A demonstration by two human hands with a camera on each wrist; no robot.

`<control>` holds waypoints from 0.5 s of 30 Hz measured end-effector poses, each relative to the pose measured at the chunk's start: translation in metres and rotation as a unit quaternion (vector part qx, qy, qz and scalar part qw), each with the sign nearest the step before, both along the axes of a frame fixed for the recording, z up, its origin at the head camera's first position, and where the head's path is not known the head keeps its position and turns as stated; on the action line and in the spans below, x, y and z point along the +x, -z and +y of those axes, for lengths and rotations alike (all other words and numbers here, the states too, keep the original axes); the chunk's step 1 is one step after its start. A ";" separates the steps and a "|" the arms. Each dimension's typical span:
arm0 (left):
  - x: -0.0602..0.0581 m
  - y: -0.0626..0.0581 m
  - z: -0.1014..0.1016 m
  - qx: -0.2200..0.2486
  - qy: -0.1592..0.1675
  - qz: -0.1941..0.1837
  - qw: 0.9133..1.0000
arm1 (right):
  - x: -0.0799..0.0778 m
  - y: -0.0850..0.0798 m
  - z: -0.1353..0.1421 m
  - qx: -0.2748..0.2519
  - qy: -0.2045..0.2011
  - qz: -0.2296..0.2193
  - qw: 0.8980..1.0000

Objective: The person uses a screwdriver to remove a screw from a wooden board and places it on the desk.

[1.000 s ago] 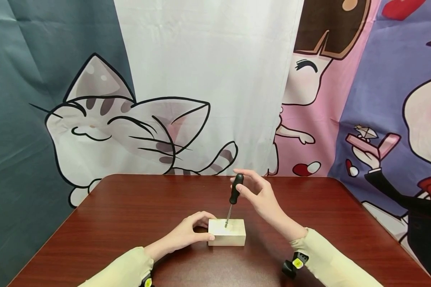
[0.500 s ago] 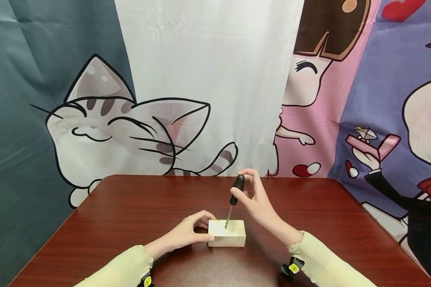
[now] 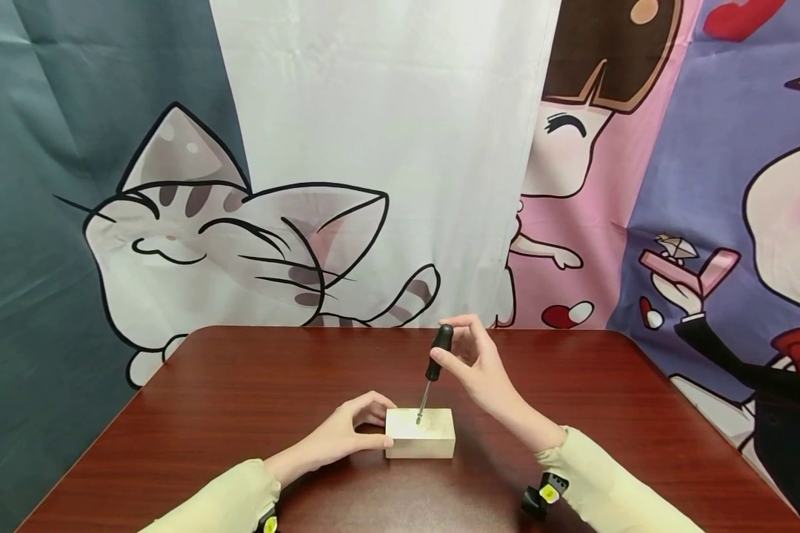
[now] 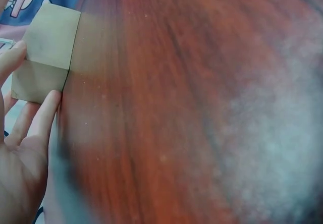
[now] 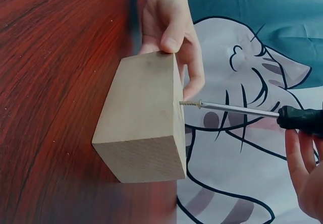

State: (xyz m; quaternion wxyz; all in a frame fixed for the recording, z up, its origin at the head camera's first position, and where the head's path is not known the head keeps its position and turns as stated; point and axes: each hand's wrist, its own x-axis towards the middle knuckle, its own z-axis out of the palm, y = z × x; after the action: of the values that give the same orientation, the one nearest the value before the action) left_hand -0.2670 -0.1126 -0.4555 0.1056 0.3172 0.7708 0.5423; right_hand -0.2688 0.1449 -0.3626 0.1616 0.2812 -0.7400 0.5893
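A pale wooden block [image 3: 420, 446] lies on the table, its left end gripped between the thumb and fingers of my left hand [image 3: 347, 435]. From its top face stands a brass-coloured screw [image 5: 190, 103], partly sunk into the wood. The tip of a screwdriver [image 5: 237, 109] meets the screw head. My right hand [image 3: 483, 370] pinches the black handle [image 3: 441, 349] between thumb and fingers, with the shaft leaning slightly right in the head view. In the left wrist view, thumb and fingertips [image 4: 49, 103] press against the block's sides; the screw is out of that view.
The reddish-brown wooden table [image 3: 273, 370] extends around the block on every side. Behind its far edge hangs a cloth backdrop [image 3: 387, 111] with cartoon figures. A wrist camera [image 3: 536, 503] hangs below the right sleeve.
My right fingers reach forward and wrap around the screwdriver handle, then ease slightly back. The handle shifts a little while its tip stays at the screw. The left hand and block stay in place.
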 end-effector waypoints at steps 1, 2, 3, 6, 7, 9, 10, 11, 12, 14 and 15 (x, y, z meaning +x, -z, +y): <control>0.000 0.000 0.000 0.001 0.000 -0.005 1.000 | 0.000 0.000 0.001 0.002 -0.002 0.001 1.000; 0.000 0.000 0.000 0.001 0.000 -0.010 1.000 | 0.000 -0.001 0.001 0.004 -0.005 0.001 1.000; -0.001 0.000 0.000 0.001 0.000 -0.014 1.000 | 0.000 -0.001 0.002 0.004 -0.012 0.000 1.000; -0.001 -0.001 0.000 0.003 0.001 -0.019 1.000 | -0.002 -0.002 0.004 -0.002 -0.038 -0.007 0.999; -0.002 0.000 0.000 0.005 0.002 -0.018 1.000 | -0.003 -0.002 0.004 -0.006 -0.047 -0.010 0.999; -0.002 0.000 0.000 0.007 0.004 -0.014 1.000 | -0.003 -0.001 0.003 -0.020 -0.063 -0.016 0.998; -0.002 0.001 0.000 0.008 0.005 -0.009 1.000 | -0.003 -0.001 0.002 -0.026 -0.064 -0.018 0.997; -0.002 0.001 0.000 0.007 0.004 -0.006 1.000 | -0.003 0.000 0.001 -0.034 -0.063 -0.020 0.997; -0.002 0.001 0.000 0.006 0.004 -0.001 1.000 | -0.002 0.001 0.000 -0.042 -0.058 -0.021 0.997; -0.002 0.002 0.000 0.004 0.002 0.010 1.000 | -0.001 0.004 -0.003 -0.057 -0.040 -0.021 0.997; -0.002 0.002 0.000 0.003 0.000 0.014 1.000 | -0.001 0.005 -0.005 -0.061 -0.024 -0.021 0.998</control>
State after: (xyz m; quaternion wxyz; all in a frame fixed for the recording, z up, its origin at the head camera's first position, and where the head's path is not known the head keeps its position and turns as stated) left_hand -0.2687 -0.1126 -0.4576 0.0938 0.3249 0.7707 0.5401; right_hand -0.2695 0.1403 -0.3673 0.1484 0.2762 -0.6986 0.6431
